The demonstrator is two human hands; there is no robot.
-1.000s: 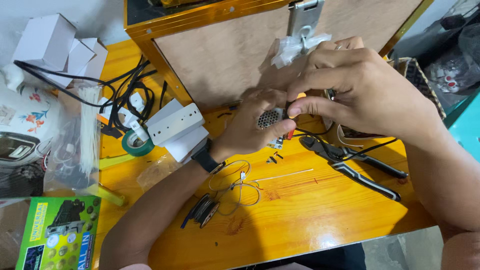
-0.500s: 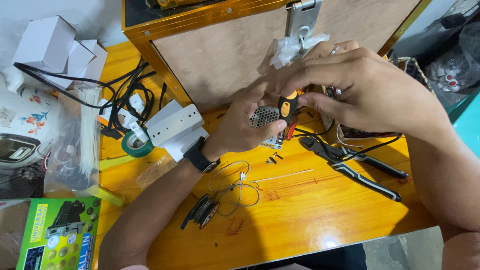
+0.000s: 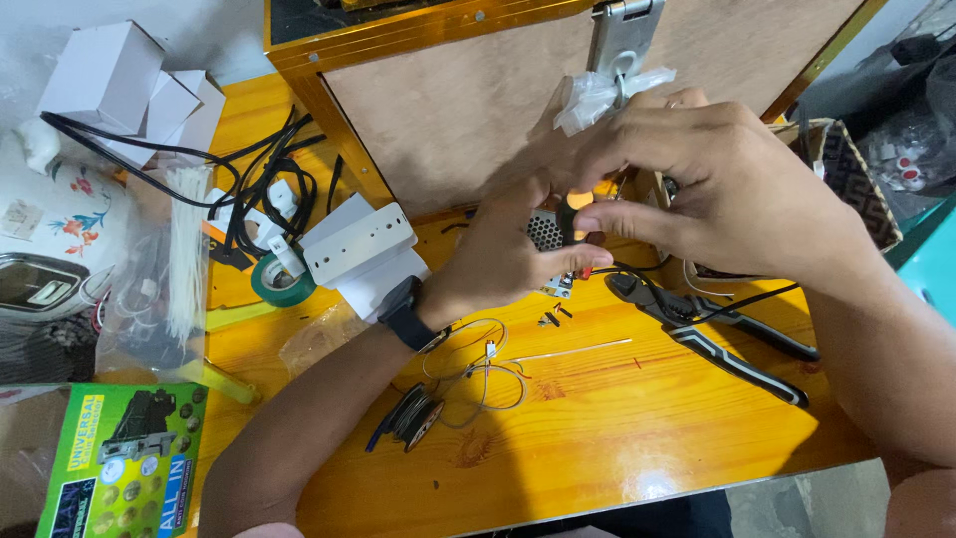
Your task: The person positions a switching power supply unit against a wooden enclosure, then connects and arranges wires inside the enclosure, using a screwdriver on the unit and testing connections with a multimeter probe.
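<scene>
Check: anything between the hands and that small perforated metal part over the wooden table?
Nothing visible. The left hand already grips the perforated metal part, and the right hand presses a small orange-and-black tool against it. The pliers and loose screws lie on the table, below and apart.

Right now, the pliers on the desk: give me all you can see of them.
The pliers lie flat on the orange wooden table, right of centre, dark metal jaws pointing up-left toward the hands, black handles with pale trim spread slightly toward the lower right. A thin black wire crosses them. No hand touches them; the right hand is above.
</scene>
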